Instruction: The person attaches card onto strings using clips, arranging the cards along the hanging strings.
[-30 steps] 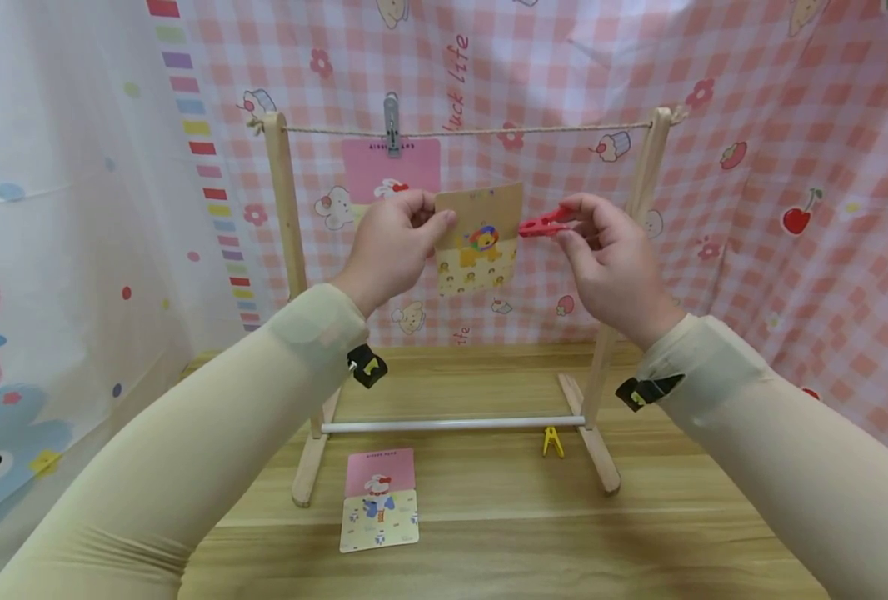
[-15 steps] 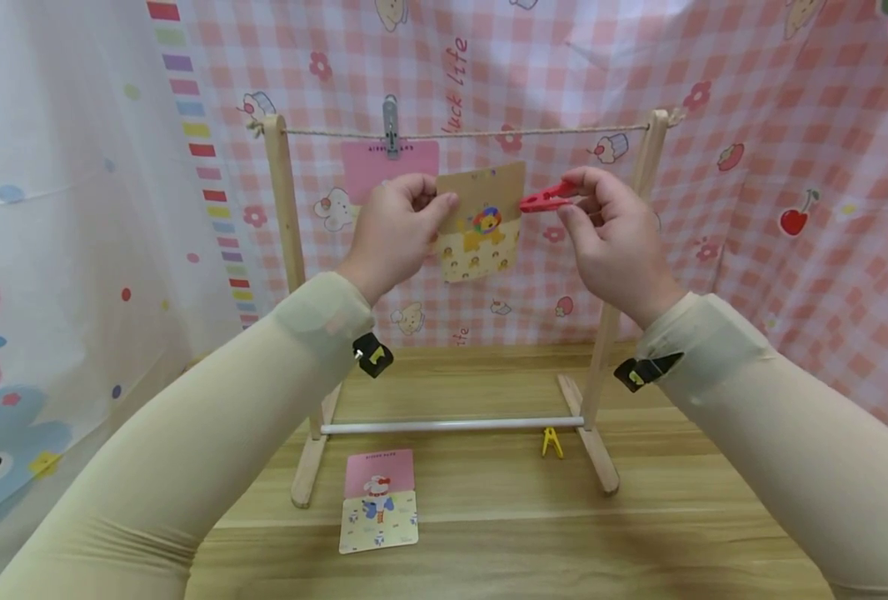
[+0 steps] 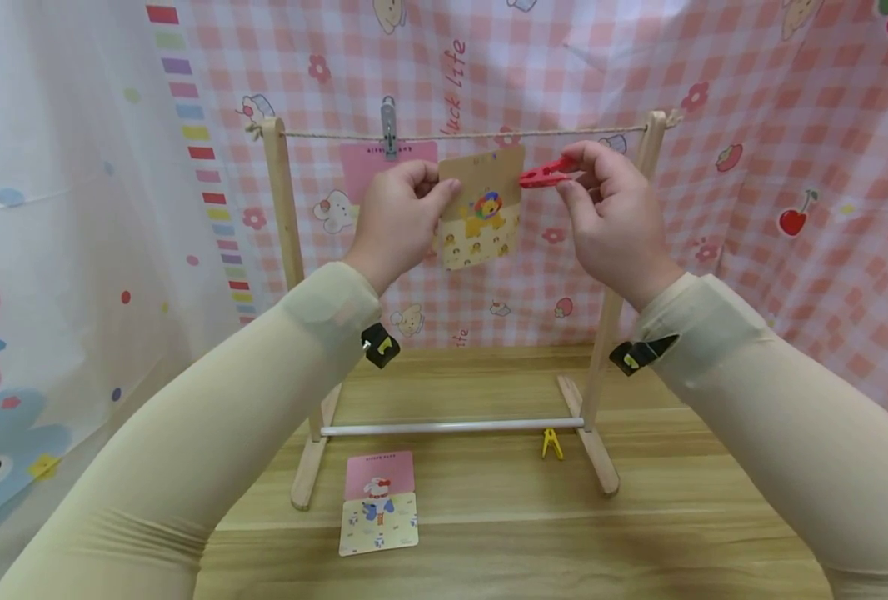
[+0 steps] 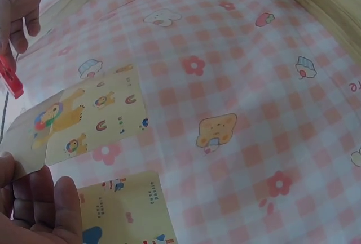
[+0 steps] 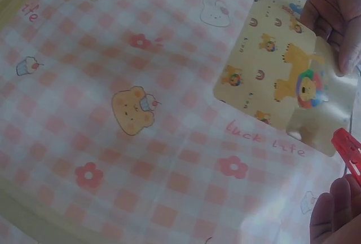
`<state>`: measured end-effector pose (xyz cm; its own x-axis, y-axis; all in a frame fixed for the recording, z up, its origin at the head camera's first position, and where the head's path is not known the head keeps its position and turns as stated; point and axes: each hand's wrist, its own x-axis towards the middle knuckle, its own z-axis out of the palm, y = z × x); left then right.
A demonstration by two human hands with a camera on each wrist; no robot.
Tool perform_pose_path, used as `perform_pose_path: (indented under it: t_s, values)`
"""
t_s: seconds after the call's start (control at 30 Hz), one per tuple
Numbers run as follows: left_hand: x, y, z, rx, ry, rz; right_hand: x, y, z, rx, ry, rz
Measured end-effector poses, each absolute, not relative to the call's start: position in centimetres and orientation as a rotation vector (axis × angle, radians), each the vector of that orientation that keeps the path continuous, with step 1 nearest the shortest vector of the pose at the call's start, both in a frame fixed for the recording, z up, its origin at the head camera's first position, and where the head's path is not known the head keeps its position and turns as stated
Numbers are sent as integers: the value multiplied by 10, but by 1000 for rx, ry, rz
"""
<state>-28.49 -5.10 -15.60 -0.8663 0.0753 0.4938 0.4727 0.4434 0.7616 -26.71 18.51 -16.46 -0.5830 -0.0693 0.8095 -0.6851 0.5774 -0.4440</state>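
Note:
My left hand [image 3: 402, 217] pinches a brown and yellow lion card [image 3: 483, 208] by its left edge, just below the rope [image 3: 564, 132]. To the right of it, my right hand [image 3: 616, 221] holds a red clothespin [image 3: 545, 174] between thumb and fingers, its tip close to the card's right edge. The same card [image 4: 96, 117] shows in the left wrist view, above a second card [image 4: 127, 210] that hangs behind it. A grey clip [image 3: 389, 129] fastens that pink-topped card [image 3: 361, 167] to the rope, and my left hand partly hides it.
A wooden frame [image 3: 286, 208] carries the rope, with a white bar [image 3: 451, 427] low between its feet. On the table [image 3: 526, 533] lie a pink and yellow rabbit card [image 3: 379, 504] and, by the right foot, a yellow clothespin [image 3: 552, 443]. A checked curtain [image 3: 564, 50] hangs behind.
Both hands have risen steadily, bringing the lion card and the red clothespin up nearer the rope. The grips look the same, and the things on the table have stayed put.

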Motion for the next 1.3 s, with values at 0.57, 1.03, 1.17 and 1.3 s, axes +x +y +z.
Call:
perform_pose_path:
  t_s: [0.57, 1.03, 1.17, 1.3]
  values:
    - [-286, -42, -148, -400, -2287, -1402, -269, 179, -135, 578, -1977, 957]
    - [-286, -40, -145, -348, -2279, -1427, -269, 173, -125, 532, -1963, 921]
    - [-287, -40, -145, -348, -2277, -1421, -272, 171, -123, 541, -1945, 883]
    - [-287, -39, -145, -346, -2274, -1421, -275, 169, -120, 536, -1944, 829]
